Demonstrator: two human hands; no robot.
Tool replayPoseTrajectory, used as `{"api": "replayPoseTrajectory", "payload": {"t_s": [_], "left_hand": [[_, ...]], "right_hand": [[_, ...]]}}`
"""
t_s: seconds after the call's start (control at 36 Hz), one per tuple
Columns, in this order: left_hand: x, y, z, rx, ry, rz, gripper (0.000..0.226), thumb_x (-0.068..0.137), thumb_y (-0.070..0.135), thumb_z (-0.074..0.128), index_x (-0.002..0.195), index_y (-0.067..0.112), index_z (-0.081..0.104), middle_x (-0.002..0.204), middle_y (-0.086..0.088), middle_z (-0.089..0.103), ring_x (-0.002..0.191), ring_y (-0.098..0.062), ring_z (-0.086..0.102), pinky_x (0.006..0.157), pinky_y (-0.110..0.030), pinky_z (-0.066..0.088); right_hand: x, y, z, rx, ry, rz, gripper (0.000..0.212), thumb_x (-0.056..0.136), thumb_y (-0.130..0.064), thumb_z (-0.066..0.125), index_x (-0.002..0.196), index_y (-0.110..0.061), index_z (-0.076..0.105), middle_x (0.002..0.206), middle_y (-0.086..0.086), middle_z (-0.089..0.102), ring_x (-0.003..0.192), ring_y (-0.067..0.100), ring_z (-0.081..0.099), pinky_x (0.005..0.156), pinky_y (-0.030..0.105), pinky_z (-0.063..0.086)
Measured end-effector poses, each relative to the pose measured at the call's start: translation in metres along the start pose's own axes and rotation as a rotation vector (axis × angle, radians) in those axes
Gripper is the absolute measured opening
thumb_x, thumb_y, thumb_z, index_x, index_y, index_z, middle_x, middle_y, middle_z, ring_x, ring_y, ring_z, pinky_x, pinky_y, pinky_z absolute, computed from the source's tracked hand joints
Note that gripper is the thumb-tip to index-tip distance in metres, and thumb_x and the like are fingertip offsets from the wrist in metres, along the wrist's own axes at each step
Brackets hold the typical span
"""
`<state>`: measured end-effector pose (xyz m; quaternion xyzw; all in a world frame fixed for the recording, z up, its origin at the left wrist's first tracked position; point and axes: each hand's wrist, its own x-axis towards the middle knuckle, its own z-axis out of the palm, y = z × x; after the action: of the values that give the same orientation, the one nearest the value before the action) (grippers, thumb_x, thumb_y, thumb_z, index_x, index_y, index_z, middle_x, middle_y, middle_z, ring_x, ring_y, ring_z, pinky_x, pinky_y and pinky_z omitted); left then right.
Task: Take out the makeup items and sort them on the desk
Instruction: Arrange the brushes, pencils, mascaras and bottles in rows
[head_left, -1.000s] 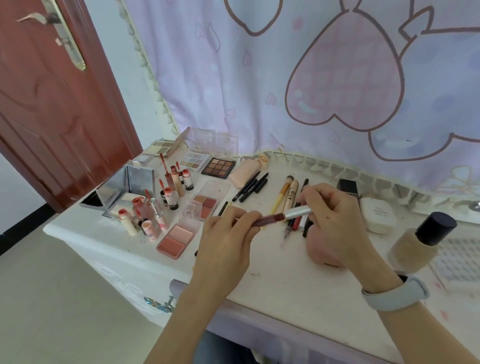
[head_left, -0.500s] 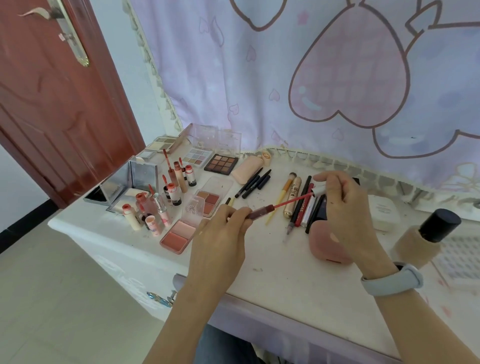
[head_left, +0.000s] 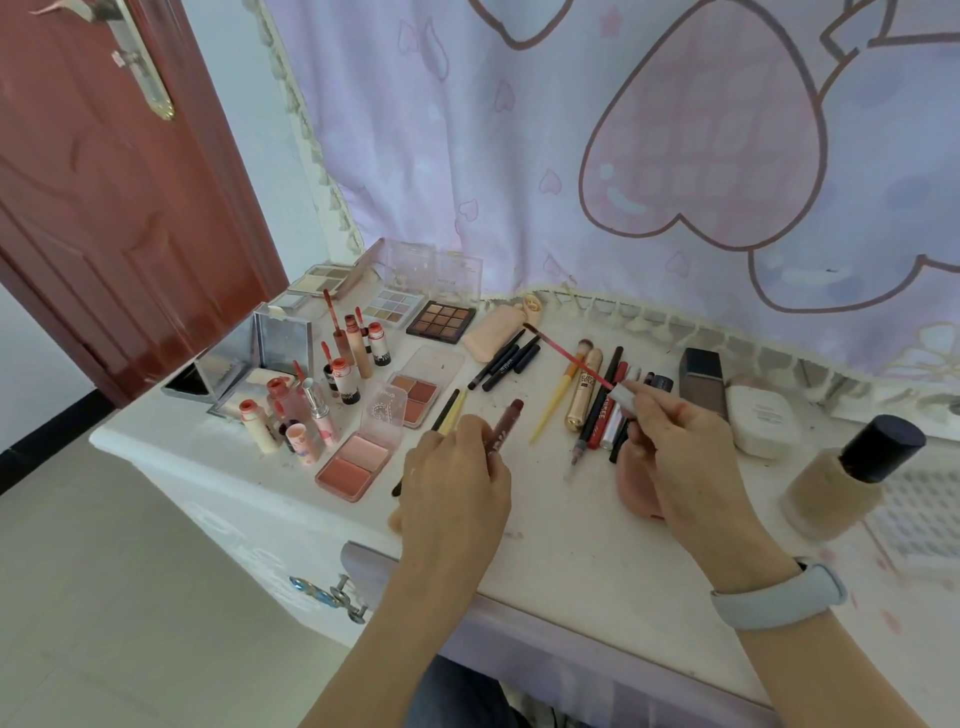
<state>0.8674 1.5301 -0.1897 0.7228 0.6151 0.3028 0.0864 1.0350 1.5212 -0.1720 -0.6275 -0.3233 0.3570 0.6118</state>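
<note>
My left hand (head_left: 454, 483) grips a dark red lip gloss tube (head_left: 503, 431), its open end pointing up and away. My right hand (head_left: 685, 447) pinches the silver cap of the wand (head_left: 569, 358), whose red stem is fully out of the tube and slants up to the left over the desk (head_left: 561, 530). Under my right hand lies a pink pouch (head_left: 636, 488), mostly hidden. Sorted makeup covers the desk: lip tubes (head_left: 311, 410) at the left, blush palettes (head_left: 356, 465), eyeshadow palettes (head_left: 440, 322), pencils and brushes (head_left: 597, 400) in the middle.
A foundation bottle (head_left: 847, 478) with a dark cap stands at the right, beside a white compact (head_left: 761, 421) and a dark box (head_left: 704, 382). A mirrored case (head_left: 260, 358) stands open at the left edge. A curtain hangs behind the desk; a red door is at the left.
My right hand pulled the wand all the way out of the tube and lifted it to the right. My left hand lowered the tube slightly.
</note>
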Motion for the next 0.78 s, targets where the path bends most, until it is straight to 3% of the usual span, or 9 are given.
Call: {"api": "replayPoseTrajectory", "payload": {"t_s": [0.11, 0.25, 0.33, 0.39, 0.47, 0.56, 0.61, 0.69, 0.78], "left_hand": [[0.002, -0.001, 0.006, 0.087, -0.042, 0.040, 0.017, 0.096, 0.022, 0.043, 0.106, 0.014, 0.055, 0.078, 0.001, 0.047, 0.084, -0.019, 0.047, 0.070, -0.030, 0.038], [-0.002, -0.007, 0.010, 0.123, -0.016, 0.065, 0.011, 0.094, 0.017, 0.052, 0.097, 0.010, 0.059, 0.082, -0.006, 0.060, 0.077, -0.020, 0.042, 0.070, -0.029, 0.032], [-0.002, -0.014, 0.018, 0.169, 0.014, 0.077, 0.009, 0.077, 0.012, 0.072, 0.079, 0.011, 0.064, 0.068, -0.001, 0.060, 0.063, -0.020, 0.049, 0.060, -0.032, 0.039], [-0.003, -0.018, 0.021, 0.206, 0.062, 0.099, 0.013, 0.070, 0.015, 0.079, 0.074, 0.013, 0.067, 0.067, 0.000, 0.064, 0.062, -0.023, 0.056, 0.060, -0.035, 0.044], [-0.007, -0.024, 0.018, 0.274, 0.192, 0.162, 0.005, 0.076, 0.020, 0.071, 0.077, 0.015, 0.072, 0.071, 0.001, 0.067, 0.068, -0.024, 0.058, 0.064, -0.036, 0.042], [-0.011, -0.028, 0.013, 0.331, 0.216, 0.173, 0.025, 0.082, 0.026, 0.049, 0.078, 0.018, 0.072, 0.071, 0.002, 0.065, 0.069, -0.023, 0.055, 0.068, -0.035, 0.029], [-0.012, -0.031, 0.011, 0.344, 0.210, 0.179, 0.029, 0.082, 0.027, 0.044, 0.077, 0.019, 0.072, 0.068, 0.002, 0.063, 0.068, -0.023, 0.054, 0.066, -0.035, 0.024], [-0.013, -0.035, 0.010, 0.350, 0.218, 0.163, 0.026, 0.081, 0.028, 0.047, 0.076, 0.018, 0.071, 0.065, 0.002, 0.061, 0.065, -0.023, 0.053, 0.066, -0.033, 0.022], [-0.011, -0.037, 0.010, 0.340, 0.238, 0.145, 0.015, 0.077, 0.025, 0.059, 0.071, 0.017, 0.070, 0.062, 0.002, 0.061, 0.063, -0.023, 0.052, 0.066, -0.032, 0.022]], "right_hand": [[-0.007, 0.002, -0.001, -0.118, 0.042, -0.149, 0.024, 0.097, -0.019, 0.047, 0.109, -0.009, 0.065, 0.057, 0.001, 0.046, 0.039, 0.000, 0.042, 0.041, 0.009, 0.033], [-0.014, 0.012, 0.007, -0.206, 0.047, -0.168, 0.039, 0.090, -0.048, 0.046, 0.068, -0.021, 0.064, 0.050, -0.006, 0.049, 0.053, 0.024, 0.045, 0.058, 0.041, 0.043], [-0.021, 0.015, 0.010, -0.255, 0.014, -0.230, 0.032, 0.089, -0.047, 0.047, 0.075, -0.024, 0.065, 0.053, -0.010, 0.050, 0.054, 0.014, 0.045, 0.056, 0.032, 0.044], [-0.025, 0.017, 0.015, -0.222, -0.057, -0.197, 0.022, 0.097, -0.028, 0.046, 0.106, -0.024, 0.066, 0.059, -0.004, 0.051, 0.049, 0.006, 0.042, 0.048, 0.018, 0.038], [-0.031, 0.023, 0.022, -0.234, -0.156, -0.169, 0.035, 0.098, -0.015, 0.042, 0.133, -0.015, 0.049, 0.074, 0.001, 0.056, 0.061, 0.008, 0.050, 0.055, 0.018, 0.043], [-0.037, 0.025, 0.024, -0.395, -0.199, -0.259, 0.035, 0.098, -0.012, 0.043, 0.133, -0.012, 0.049, 0.081, 0.000, 0.056, 0.067, 0.009, 0.052, 0.059, 0.016, 0.045], [-0.040, 0.025, 0.025, -0.501, -0.204, -0.351, 0.031, 0.097, -0.013, 0.046, 0.126, -0.011, 0.055, 0.085, 0.001, 0.059, 0.074, 0.015, 0.056, 0.069, 0.023, 0.048], [-0.043, 0.029, 0.030, -0.613, -0.202, -0.423, 0.022, 0.095, -0.015, 0.048, 0.112, -0.013, 0.062, 0.087, 0.002, 0.064, 0.079, 0.019, 0.058, 0.075, 0.039, 0.048], [-0.045, 0.036, 0.036, -0.753, -0.203, -0.473, 0.023, 0.095, -0.021, 0.047, 0.114, -0.016, 0.060, 0.092, 0.001, 0.065, 0.081, 0.017, 0.057, 0.070, 0.030, 0.041]]}}
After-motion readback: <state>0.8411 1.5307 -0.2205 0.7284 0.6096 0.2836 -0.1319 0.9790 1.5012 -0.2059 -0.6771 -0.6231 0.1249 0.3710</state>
